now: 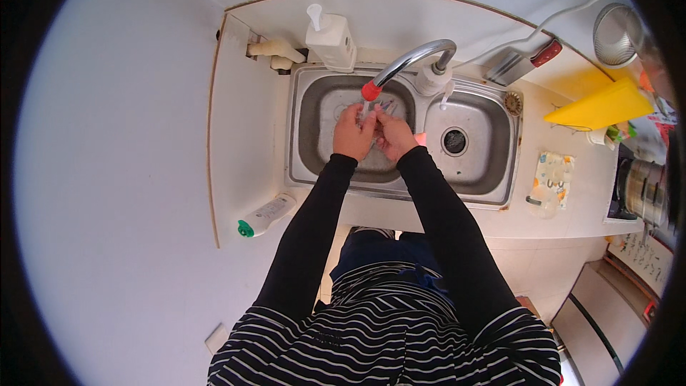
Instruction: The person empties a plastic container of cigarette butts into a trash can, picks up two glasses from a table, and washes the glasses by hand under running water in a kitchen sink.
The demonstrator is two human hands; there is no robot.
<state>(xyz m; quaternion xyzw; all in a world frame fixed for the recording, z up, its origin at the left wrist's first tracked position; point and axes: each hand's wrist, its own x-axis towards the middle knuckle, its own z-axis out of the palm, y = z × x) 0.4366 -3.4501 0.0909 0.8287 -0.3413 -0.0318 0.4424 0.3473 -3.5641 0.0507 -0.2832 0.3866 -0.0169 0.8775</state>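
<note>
Both of my hands are in the left basin of a double stainless steel sink, below a curved chrome faucet with a red nozzle. Water runs from the nozzle onto the fingers. My left hand and my right hand come together at the fingertips. Whether anything small sits between them is hidden. Some thin items, too small to identify, show just beyond my right fingers. A pink object peeks out beside my right wrist.
A white pump bottle stands behind the left basin. A green-capped bottle is at the front left. The right basin has a drain strainer. A cleaver, yellow board and clear lidlike item on a patterned cloth are rightward.
</note>
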